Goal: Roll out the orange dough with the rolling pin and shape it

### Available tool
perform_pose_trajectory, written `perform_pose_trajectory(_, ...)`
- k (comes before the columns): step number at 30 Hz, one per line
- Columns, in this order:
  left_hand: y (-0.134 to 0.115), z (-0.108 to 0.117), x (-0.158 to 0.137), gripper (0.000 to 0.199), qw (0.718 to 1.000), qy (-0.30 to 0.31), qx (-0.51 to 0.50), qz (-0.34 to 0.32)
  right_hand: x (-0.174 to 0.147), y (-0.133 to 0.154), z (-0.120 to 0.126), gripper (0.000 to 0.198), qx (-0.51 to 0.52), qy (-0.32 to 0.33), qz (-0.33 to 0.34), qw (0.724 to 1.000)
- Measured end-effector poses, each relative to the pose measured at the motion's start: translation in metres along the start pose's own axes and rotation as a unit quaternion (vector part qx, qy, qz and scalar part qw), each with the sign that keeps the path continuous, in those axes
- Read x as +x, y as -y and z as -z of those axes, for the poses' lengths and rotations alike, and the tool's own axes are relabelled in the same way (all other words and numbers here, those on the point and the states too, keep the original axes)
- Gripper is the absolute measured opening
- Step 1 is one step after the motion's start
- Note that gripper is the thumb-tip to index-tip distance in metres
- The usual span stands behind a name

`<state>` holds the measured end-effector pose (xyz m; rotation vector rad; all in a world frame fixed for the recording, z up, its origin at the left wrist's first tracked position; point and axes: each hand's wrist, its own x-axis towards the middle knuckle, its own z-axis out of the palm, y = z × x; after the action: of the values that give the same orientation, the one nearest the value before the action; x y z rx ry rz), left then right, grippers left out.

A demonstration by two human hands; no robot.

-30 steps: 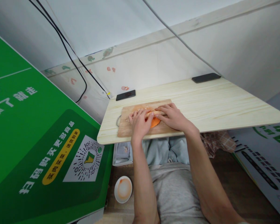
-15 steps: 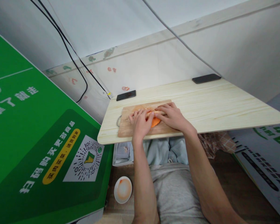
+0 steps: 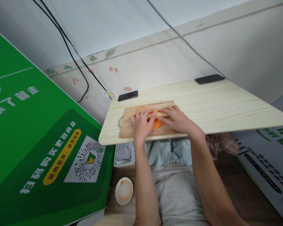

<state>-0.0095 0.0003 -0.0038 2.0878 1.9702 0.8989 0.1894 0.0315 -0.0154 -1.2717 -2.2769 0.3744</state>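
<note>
Both hands rest at the centre of the frame on a pale rod, seemingly a rolling pin [image 3: 159, 115]; the left hand [image 3: 142, 123] bends over its left part, thumb on the near side; the right hand [image 3: 176, 119] lies over its right part, fingers slightly apart; whether either closes round it cannot be told. A flat orange sheet [image 3: 157, 124] lies at the pin, on the wooden board [image 3: 126, 130]; the step in hand is judged to be rolling or pressing; the next move calls for level pressure from both hands. The green panel [image 3: 37, 135], left of frame, reads 拿了就走, 扫码购买更多商品 and, on a yellow strip [image 3: 62, 157], 买肉买菜,送货到家, beside a round code [image 3: 85, 160]; the lower-right panel [image 3: 266, 157] is not legible; no brand is readable.
</note>
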Motion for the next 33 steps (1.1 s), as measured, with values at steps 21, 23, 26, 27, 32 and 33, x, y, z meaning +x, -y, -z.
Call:
perform_pose_trajectory(21, -0.0004, -0.0001, -0.0012, 0.021, 1.000, -0.013, -0.001, -0.006, 0.0039, 0.0047, -0.0028, 0.050, -0.014, -0.018, -0.011, 1.000)
perform_pose_trajectory(23, 0.0000, -0.0003, -0.0009, 0.022, 1.000, -0.008, 0.006, -0.004, 0.0019, 0.0056, -0.0012, 0.051, -0.017, -0.012, -0.012, 1.000)
perform_pose_trajectory(26, 0.0014, -0.0013, -0.0003, 0.023, 1.000, -0.008, 0.011, -0.006, -0.0001, 0.0057, 0.0008, 0.051, -0.020, -0.008, -0.008, 1.000)
perform_pose_trajectory(27, 0.0020, -0.0018, -0.0002, 0.022, 1.000, -0.011, 0.012, -0.008, -0.0003, 0.0056, 0.0011, 0.050, -0.021, -0.008, -0.007, 1.000)
perform_pose_trajectory(32, 0.0035, -0.0033, 0.0003, 0.022, 1.000, -0.013, 0.016, -0.010, 0.0018, 0.0054, 0.0002, 0.048, -0.028, -0.010, -0.009, 1.000)
perform_pose_trajectory(33, 0.0034, -0.0034, 0.0003, 0.022, 1.000, -0.011, 0.016, -0.008, 0.0024, 0.0056, -0.0002, 0.048, -0.027, -0.011, -0.012, 1.000)
